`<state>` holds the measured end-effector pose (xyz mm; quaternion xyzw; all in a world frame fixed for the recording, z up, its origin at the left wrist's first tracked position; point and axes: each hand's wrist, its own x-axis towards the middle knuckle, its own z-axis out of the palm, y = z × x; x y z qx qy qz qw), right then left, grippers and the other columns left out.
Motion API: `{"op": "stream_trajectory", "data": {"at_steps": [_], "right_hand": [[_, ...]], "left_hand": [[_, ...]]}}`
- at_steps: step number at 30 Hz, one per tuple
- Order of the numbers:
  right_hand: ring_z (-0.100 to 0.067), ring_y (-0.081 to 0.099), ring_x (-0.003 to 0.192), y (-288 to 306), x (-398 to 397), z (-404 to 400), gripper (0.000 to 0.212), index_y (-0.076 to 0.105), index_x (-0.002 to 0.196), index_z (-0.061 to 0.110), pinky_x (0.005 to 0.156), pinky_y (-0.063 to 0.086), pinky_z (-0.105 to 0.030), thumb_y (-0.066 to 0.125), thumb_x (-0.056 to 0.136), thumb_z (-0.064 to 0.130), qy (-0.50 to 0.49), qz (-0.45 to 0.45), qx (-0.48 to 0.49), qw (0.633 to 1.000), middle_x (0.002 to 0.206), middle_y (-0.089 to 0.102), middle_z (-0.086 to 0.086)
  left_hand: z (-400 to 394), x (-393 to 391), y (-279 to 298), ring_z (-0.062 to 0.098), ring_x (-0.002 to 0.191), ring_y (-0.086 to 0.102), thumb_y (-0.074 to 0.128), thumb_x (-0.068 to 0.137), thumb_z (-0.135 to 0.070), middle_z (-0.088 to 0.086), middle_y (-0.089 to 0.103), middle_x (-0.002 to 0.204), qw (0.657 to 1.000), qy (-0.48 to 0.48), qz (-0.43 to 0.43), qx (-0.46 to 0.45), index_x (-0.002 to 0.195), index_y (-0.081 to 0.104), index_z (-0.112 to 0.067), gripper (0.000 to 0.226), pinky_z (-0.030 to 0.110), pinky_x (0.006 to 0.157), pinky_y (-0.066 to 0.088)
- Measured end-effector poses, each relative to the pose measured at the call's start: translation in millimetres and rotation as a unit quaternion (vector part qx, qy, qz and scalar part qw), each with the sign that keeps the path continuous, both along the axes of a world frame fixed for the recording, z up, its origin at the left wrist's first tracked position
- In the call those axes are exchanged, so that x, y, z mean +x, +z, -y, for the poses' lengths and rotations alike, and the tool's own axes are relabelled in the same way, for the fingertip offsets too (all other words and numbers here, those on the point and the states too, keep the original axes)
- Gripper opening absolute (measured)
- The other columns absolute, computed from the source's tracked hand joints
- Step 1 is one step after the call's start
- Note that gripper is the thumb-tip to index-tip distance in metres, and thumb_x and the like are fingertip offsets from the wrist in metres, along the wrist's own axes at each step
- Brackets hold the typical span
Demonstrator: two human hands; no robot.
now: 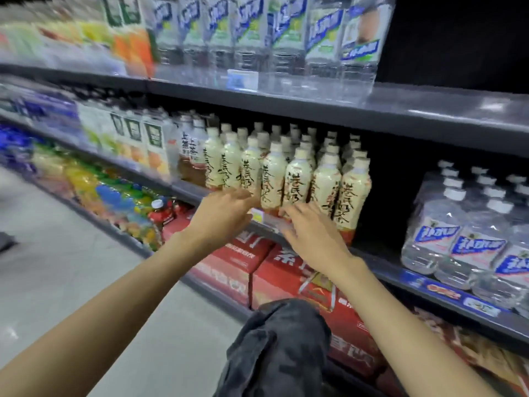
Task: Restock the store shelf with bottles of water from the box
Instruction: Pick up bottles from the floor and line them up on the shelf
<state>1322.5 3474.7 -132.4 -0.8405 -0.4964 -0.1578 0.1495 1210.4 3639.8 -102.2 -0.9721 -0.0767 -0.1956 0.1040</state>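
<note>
Both my hands reach to the front edge of the grey middle shelf [380, 263]. My left hand [226, 213] is spread open, its fingertips at the base of the cream-labelled bottles [297, 179] standing in rows there. My right hand [312, 233] is also open, fingers apart, touching the bottom of the front bottles just right of the left hand. Neither hand holds anything. Clear water bottles with blue-and-white labels [469, 233] stand on the same shelf at the far right, past a dark gap. No box of water is in view.
Taller clear water bottles [292, 38] line the top shelf. Red cartons [286, 270] sit on the bottom level under my hands. Colourful drinks [114, 196] fill the shelves at left. My knee in dark trousers [283, 348] is low centre; grey floor [71, 267] lies left.
</note>
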Motion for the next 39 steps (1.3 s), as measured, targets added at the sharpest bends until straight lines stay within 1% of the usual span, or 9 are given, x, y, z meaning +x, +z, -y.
{"op": "stream_trajectory", "data": {"at_steps": [3, 7, 12, 15, 17, 21, 30, 35, 39], "right_hand": [[-0.021, 0.045, 0.118, -8.8, -29.7, -49.7, 0.03, 0.05, 0.124, 0.023, 0.091, 0.045, -0.038, 0.052, 0.096, 0.033, 0.053, -0.005, -0.017, 0.998, 0.121, 0.053, 0.002], [-0.023, 0.047, 0.117, -32.5, -68.1, -110.0, 0.031, 0.048, 0.126, 0.023, 0.09, 0.044, -0.038, 0.052, 0.096, 0.03, 0.106, -0.008, -0.072, 0.992, 0.122, 0.053, 0.003], [-0.024, 0.049, 0.12, -72.1, -116.5, -173.0, 0.03, 0.053, 0.124, 0.019, 0.098, 0.039, -0.035, 0.048, 0.095, 0.025, 0.168, -0.007, -0.125, 0.978, 0.126, 0.056, 0.0], [-0.025, 0.051, 0.116, -100.1, -145.7, -201.4, 0.027, 0.055, 0.119, 0.019, 0.094, 0.043, -0.038, 0.049, 0.093, 0.023, 0.194, -0.039, -0.167, 0.966, 0.123, 0.058, -0.002], [-0.023, 0.049, 0.118, -122.8, -162.4, -214.7, 0.027, 0.052, 0.122, 0.02, 0.093, 0.043, -0.037, 0.049, 0.095, 0.024, 0.214, -0.053, -0.198, 0.955, 0.126, 0.056, -0.001], [-0.023, 0.05, 0.116, -173.9, -194.0, -230.3, 0.03, 0.048, 0.129, 0.02, 0.09, 0.044, -0.036, 0.046, 0.099, 0.024, 0.227, -0.084, -0.254, 0.937, 0.127, 0.055, -0.002], [-0.025, 0.048, 0.118, -288.0, -250.7, -233.5, 0.035, 0.045, 0.132, 0.016, 0.092, 0.043, -0.037, 0.042, 0.097, 0.018, 0.252, -0.108, -0.405, 0.872, 0.129, 0.052, -0.004], [-0.025, 0.048, 0.118, -338.0, -272.1, -217.6, 0.034, 0.045, 0.13, 0.017, 0.089, 0.042, -0.036, 0.044, 0.096, 0.017, 0.285, -0.095, -0.467, 0.832, 0.128, 0.052, -0.004], [-0.025, 0.051, 0.113, -364.6, -282.0, -207.7, 0.035, 0.047, 0.124, 0.017, 0.081, 0.04, -0.034, 0.045, 0.09, 0.008, 0.302, -0.089, -0.484, 0.817, 0.122, 0.054, -0.004]], "left_hand": [[-40.0, -41.7, -18.2, 0.021, 0.108, 0.06, 0.054, 0.092, -0.029, -0.004, 0.062, 0.119, 0.999, 0.046, -0.004, -0.011, 0.123, 0.059, -0.03, 0.031, 0.035, 0.08, 0.051], [-86.4, -91.9, -48.5, 0.022, 0.109, 0.059, 0.056, 0.092, -0.032, -0.004, 0.061, 0.12, 0.991, 0.122, -0.028, -0.045, 0.124, 0.058, -0.032, 0.032, 0.037, 0.083, 0.053], [-131.6, -153.4, -96.2, 0.019, 0.11, 0.06, 0.057, 0.09, -0.029, -0.009, 0.062, 0.121, 0.978, 0.189, -0.046, -0.079, 0.121, 0.059, -0.034, 0.032, 0.033, 0.082, 0.05], [-149.8, -187.3, -132.6, 0.02, 0.11, 0.059, 0.055, 0.091, -0.028, -0.009, 0.061, 0.123, 0.966, 0.22, -0.058, -0.119, 0.122, 0.058, -0.035, 0.031, 0.035, 0.082, 0.05], [-157.8, -207.9, -161.3, 0.019, 0.109, 0.059, 0.053, 0.094, -0.031, -0.009, 0.061, 0.123, 0.959, 0.236, -0.074, -0.138, 0.123, 0.057, -0.035, 0.029, 0.033, 0.081, 0.05], [-166.5, -246.2, -222.2, 0.018, 0.109, 0.059, 0.051, 0.096, -0.031, -0.009, 0.06, 0.123, 0.942, 0.257, -0.117, -0.183, 0.125, 0.055, -0.033, 0.029, 0.032, 0.08, 0.05], [-150.3, -313.2, -345.8, 0.02, 0.106, 0.059, 0.051, 0.094, -0.023, -0.005, 0.061, 0.121, 0.888, 0.297, -0.201, -0.289, 0.127, 0.055, -0.03, 0.034, 0.031, 0.078, 0.049], [-121.5, -338.0, -411.7, 0.021, 0.107, 0.056, 0.052, 0.09, -0.02, -0.004, 0.056, 0.125, 0.838, 0.348, -0.218, -0.36, 0.128, 0.053, -0.031, 0.04, 0.031, 0.076, 0.047], [-103.5, -350.0, -452.7, 0.024, 0.114, 0.05, 0.055, 0.09, -0.021, -0.001, 0.049, 0.135, 0.798, 0.392, -0.222, -0.4, 0.131, 0.05, -0.026, 0.042, 0.035, 0.078, 0.048]]}}
